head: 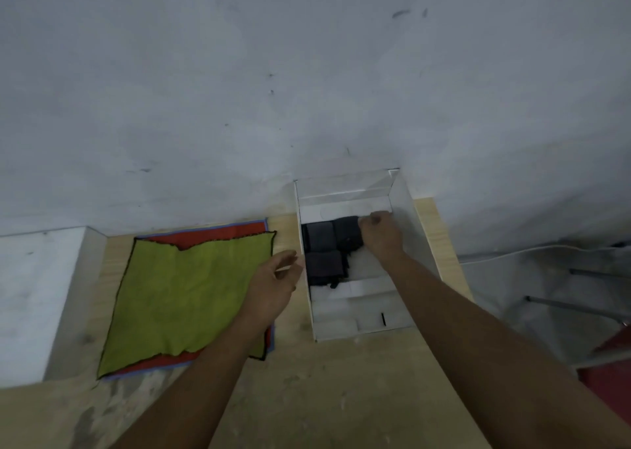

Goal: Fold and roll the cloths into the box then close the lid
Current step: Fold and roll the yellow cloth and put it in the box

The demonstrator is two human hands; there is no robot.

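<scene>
The box (406, 322) holds perhaps three dark rolls (324, 250); the right hand (380, 233) pinches one, the left hand (273, 286) spread above three flat cloths (184, 298).

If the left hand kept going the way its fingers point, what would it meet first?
Probably the left wall of the white box: the left hand points right, its fingertips close beside that wall. Depth is unclear; it might pass above it.

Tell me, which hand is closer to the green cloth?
Left. The left hand hovers over the green cloth's right edge, fingers spread. The right hand is off to the side, inside the white box, pressing on the dark rolled cloths.
</scene>
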